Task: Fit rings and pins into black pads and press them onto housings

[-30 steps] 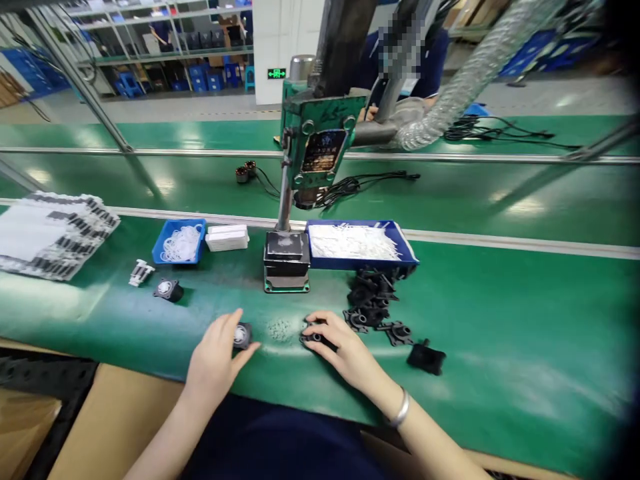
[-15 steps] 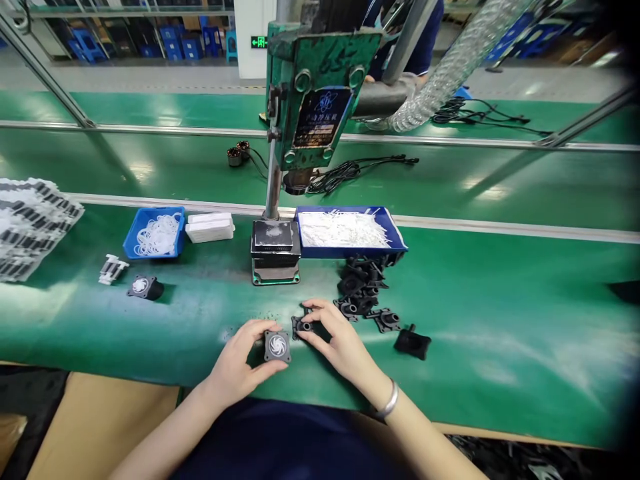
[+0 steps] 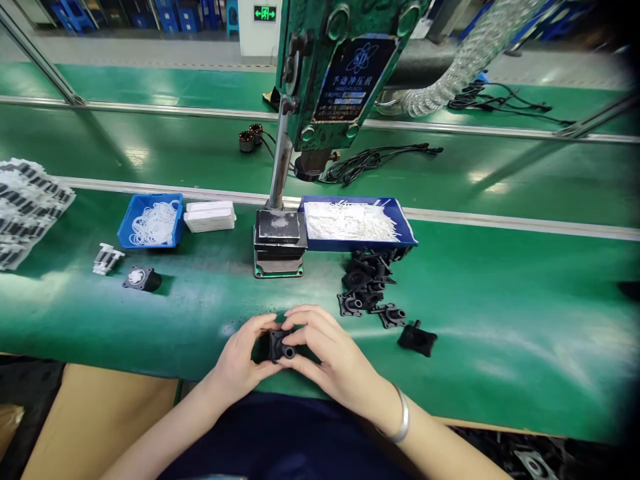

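Observation:
My left hand (image 3: 236,357) is closed round the sides of a small square black pump body, low in the middle of the view. A black pump cover (image 3: 277,344) with a short round spout lies over its face, so the white impeller is hidden. The fingers and thumb of my right hand (image 3: 334,352) grip this cover near the spout. Whether the two parts sit fully flush I cannot tell. To the left, another pump body (image 3: 143,279) with a white impeller rests on the green bench. Right of my hands lie several loose black covers (image 3: 369,280).
A green hand press (image 3: 345,80) stands over its base block (image 3: 279,243), just beyond my hands. Blue trays hold white rings (image 3: 156,225) and white strips (image 3: 350,223). A white block (image 3: 210,217) and a white-and-black part (image 3: 107,259) lie left.
My right hand has brought the pump cover left onto the face of the pump body, covering the impeller. Both hands are now together. The camera view has shifted slightly.

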Tool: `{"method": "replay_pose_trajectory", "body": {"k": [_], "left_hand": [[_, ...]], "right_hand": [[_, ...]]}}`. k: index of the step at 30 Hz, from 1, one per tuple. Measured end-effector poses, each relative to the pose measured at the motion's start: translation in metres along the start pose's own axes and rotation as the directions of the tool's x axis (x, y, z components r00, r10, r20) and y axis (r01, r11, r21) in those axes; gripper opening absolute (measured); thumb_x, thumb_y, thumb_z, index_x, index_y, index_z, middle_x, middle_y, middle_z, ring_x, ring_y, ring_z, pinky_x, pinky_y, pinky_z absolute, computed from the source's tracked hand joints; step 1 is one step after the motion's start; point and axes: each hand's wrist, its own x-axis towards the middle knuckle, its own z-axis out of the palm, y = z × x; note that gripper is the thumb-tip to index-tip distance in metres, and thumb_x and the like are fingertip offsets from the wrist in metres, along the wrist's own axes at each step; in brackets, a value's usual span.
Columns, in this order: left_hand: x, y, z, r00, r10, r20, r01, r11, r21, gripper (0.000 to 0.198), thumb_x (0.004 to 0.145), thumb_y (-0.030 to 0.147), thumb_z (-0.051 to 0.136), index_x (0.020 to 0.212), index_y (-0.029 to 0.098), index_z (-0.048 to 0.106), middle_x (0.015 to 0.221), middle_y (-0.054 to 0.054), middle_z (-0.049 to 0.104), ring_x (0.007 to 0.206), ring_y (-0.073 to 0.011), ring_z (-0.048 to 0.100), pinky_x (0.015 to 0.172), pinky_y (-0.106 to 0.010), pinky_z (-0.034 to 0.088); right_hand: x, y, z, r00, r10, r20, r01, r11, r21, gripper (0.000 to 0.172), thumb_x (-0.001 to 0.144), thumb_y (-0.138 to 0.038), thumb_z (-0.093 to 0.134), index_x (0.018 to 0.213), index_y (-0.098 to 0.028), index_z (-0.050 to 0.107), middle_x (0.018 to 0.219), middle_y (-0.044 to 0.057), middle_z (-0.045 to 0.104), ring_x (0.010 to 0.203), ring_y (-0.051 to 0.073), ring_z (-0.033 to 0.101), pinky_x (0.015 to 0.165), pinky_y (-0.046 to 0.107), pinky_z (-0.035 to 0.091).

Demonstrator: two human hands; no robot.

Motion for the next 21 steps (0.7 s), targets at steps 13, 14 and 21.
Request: {"method": "replay_pose_trajectory", "body": {"k": [13, 14, 21], "left_hand": [[0.006, 0.003, -0.004, 0.997, 0.058, 0.056, -0.061, 0.997, 0.054, 0.055, 0.089, 0.038, 0.068, 0.136, 0.027, 0.042, 0.118, -0.008, 0.065, 0.107, -0.022, 0.068, 0.092, -0.037, 0.059], [0.006, 0.003, -0.005, 0.996, 0.055, 0.063, -0.059, 0.996, 0.06, 0.054, 0.089, 0.037, 0.068, 0.136, 0.027, 0.042, 0.119, -0.008, 0.065, 0.108, -0.0224, 0.067, 0.093, -0.037, 0.059], [0.009, 0.01, -0.009, 0.998, 0.032, 0.056, -0.036, 0.997, 0.063, 0.05, 0.085, 0.034, 0.074, 0.128, 0.026, 0.049, 0.114, -0.007, 0.068, 0.102, -0.0221, 0.069, 0.089, -0.036, 0.059]], "right_hand": [[-0.005, 0.007, 0.014, 0.994, 0.106, 0.022, -0.106, 0.994, 0.018, 0.013, 0.093, -0.025, 0.065, 0.101, -0.021, 0.055, 0.101, 0.007, 0.062, 0.108, 0.022, 0.057, 0.099, 0.044, 0.051], [-0.006, 0.007, 0.015, 0.994, 0.105, 0.022, -0.105, 0.994, 0.015, 0.013, 0.093, -0.025, 0.065, 0.101, -0.021, 0.055, 0.102, 0.007, 0.062, 0.107, 0.022, 0.057, 0.099, 0.045, 0.05], [-0.004, 0.008, 0.009, 0.993, 0.103, 0.056, -0.105, 0.994, 0.036, 0.016, 0.095, -0.033, 0.063, 0.103, -0.022, 0.056, 0.108, 0.008, 0.062, 0.11, 0.022, 0.059, 0.096, 0.041, 0.053]]}}
